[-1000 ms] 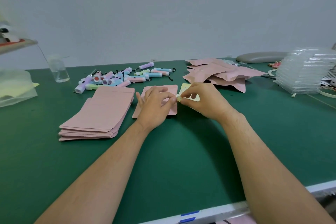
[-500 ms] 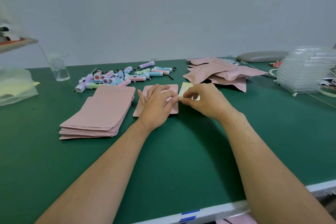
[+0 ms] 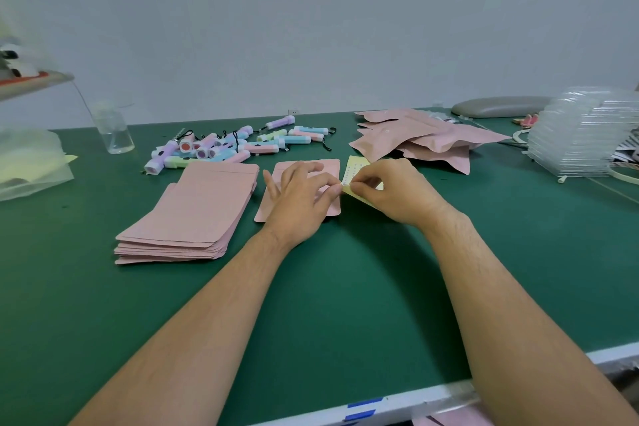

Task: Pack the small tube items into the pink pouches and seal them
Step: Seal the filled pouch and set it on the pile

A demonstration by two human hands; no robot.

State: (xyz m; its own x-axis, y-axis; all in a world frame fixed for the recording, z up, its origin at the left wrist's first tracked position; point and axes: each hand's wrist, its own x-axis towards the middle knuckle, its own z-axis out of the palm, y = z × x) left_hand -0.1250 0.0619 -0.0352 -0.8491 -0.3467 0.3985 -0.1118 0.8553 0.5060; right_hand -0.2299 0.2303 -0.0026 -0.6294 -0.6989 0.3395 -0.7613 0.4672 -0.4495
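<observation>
A single flat pink pouch lies mid-table under my left hand, whose palm rests on it. Its thumb and forefinger pinch a small white sticker at the edge of a yellow sticker sheet. My right hand pinches that sheet just right of the pouch, lifting its near end. Behind the pouch lie several pastel tube items with black cords. Left of it sits a stack of empty pink pouches. Filled pink pouches are heaped at the back right.
A clear bottle stands at the back left, beside plastic bags. Stacked clear plastic trays and a grey pad occupy the far right. The green table's white front edge runs below my forearms.
My fingertips have worked together at the sheet's edge, and the near end of the yellow sheet has lifted a little. The pouch and both arms have barely moved.
</observation>
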